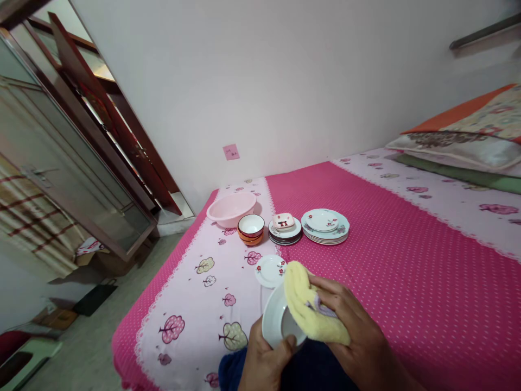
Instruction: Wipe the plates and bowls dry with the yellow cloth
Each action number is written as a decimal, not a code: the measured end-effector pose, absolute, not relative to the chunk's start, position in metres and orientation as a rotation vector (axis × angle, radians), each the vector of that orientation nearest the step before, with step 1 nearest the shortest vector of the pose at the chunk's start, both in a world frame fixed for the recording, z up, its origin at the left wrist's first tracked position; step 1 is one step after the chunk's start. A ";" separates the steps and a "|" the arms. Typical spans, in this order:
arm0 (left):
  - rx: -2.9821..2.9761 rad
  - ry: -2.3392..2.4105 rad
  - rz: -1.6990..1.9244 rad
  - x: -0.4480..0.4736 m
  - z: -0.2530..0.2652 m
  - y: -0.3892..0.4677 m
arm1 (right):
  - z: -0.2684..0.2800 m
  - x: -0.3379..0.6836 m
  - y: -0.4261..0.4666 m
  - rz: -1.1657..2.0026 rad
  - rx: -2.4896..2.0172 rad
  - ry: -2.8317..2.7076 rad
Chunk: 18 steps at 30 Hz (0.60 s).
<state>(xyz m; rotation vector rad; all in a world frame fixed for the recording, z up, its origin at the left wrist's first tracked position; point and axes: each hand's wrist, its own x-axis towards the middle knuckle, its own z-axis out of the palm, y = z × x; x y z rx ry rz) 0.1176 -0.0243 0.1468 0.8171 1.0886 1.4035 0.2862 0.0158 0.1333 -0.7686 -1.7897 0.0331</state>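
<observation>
My left hand (266, 358) grips a small white plate (277, 320) by its lower rim, tilted up in front of me. My right hand (352, 326) presses a yellow cloth (307, 309) against the plate's right side. Both hands are low in the view, above my dark blue lap. Just beyond the held plate, a small flowered plate (270, 270) lies flat on the bed cover.
Further back on the pink bed cover (407, 260) sit a pink basin (232, 208), stacked orange bowls (251, 228), a pile of small plates (285, 232) with a little dish on top, and a stack of larger plates (325, 226). Pillows (468, 141) lie at right; a door (73, 146) stands left.
</observation>
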 end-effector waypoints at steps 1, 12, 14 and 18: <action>0.801 1.120 1.424 0.116 0.143 -0.025 | 0.130 0.287 0.015 0.061 -0.795 -1.768; 0.583 1.163 1.577 0.121 0.127 -0.025 | 0.118 0.270 -0.011 0.525 -1.026 -1.445; 0.538 1.070 1.614 0.126 0.132 -0.025 | 0.110 0.272 -0.014 0.619 -1.095 -1.352; 0.518 0.924 1.640 0.136 0.142 -0.026 | 0.087 0.275 -0.017 0.825 -0.995 -1.197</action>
